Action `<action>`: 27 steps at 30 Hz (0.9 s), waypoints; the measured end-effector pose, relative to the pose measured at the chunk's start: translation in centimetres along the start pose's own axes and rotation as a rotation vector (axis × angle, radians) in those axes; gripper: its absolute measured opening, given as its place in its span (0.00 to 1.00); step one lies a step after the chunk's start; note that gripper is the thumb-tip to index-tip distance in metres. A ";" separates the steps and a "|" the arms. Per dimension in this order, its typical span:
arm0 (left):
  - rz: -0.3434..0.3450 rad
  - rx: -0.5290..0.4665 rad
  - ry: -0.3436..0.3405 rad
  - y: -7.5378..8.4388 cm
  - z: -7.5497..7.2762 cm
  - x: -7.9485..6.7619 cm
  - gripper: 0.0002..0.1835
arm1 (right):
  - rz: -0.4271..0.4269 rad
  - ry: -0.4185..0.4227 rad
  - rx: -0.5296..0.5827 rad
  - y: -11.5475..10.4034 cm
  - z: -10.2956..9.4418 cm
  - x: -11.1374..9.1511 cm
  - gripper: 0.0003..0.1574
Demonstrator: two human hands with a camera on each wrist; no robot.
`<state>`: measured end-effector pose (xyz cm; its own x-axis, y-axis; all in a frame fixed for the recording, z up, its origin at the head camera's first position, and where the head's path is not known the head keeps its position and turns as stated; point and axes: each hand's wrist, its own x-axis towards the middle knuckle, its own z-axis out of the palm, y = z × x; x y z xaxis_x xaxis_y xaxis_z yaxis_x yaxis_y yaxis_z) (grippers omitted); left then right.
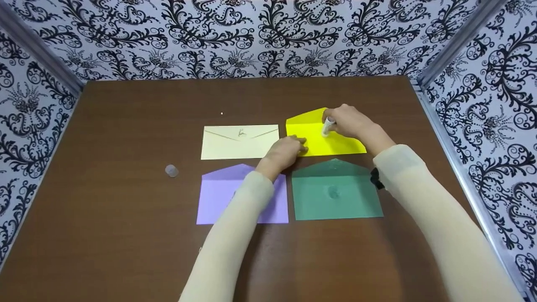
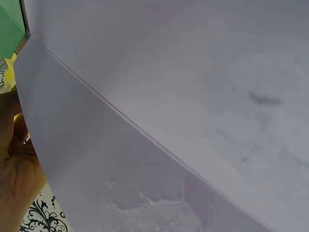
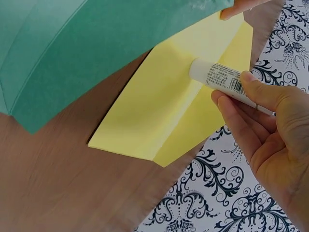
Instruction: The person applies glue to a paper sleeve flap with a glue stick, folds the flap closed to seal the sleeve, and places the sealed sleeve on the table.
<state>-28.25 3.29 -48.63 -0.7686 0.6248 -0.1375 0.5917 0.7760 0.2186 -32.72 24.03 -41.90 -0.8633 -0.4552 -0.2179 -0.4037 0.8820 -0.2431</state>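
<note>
My right hand (image 1: 348,121) grips a white glue stick (image 1: 327,126), tilted with its tip down at the yellow envelope (image 1: 350,147). That envelope lies with its pointed flap opened away from me. In the right wrist view, thumb and fingers pinch the printed barrel of the glue stick (image 3: 224,79), its bare end right at the paper. My left hand (image 1: 284,151) rests its outstretched fingers on the yellow envelope's lower left part. Beneath the left forearm lies a purple envelope (image 1: 218,201), which fills most of the left wrist view.
A cream envelope (image 1: 230,149) with its flap folded down lies left of the yellow one. Nearer me is a green envelope (image 1: 335,207), flap opened. A small whitish cap (image 1: 171,170) sits on the brown table (image 1: 126,209) at left. Patterned walls (image 1: 268,37) enclose the table's back and sides.
</note>
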 end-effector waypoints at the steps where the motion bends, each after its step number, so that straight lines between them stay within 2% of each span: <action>1: -0.001 -0.005 -0.001 -0.1 0.0 0.0 0.17 | -0.005 0.000 0.001 -0.1 0.1 0.0 0.18; 9: -0.021 -0.018 -0.018 -0.5 -0.2 0.0 0.17 | -0.031 -0.003 0.045 -0.8 0.6 0.2 0.19; 15: -0.001 -0.014 -0.008 -0.6 -0.1 0.0 0.19 | -0.030 -0.004 0.038 -1.1 0.7 0.4 0.19; 27: -0.023 -0.058 -0.016 -0.5 0.0 0.2 0.19 | 0.040 -0.026 -0.037 -1.6 0.2 1.8 0.20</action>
<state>-28.73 3.04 -48.77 -0.7778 0.6083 -0.1581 0.5584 0.7842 0.2706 -33.60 21.80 -42.05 -0.8708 -0.4224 -0.2514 -0.3807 0.9031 -0.1987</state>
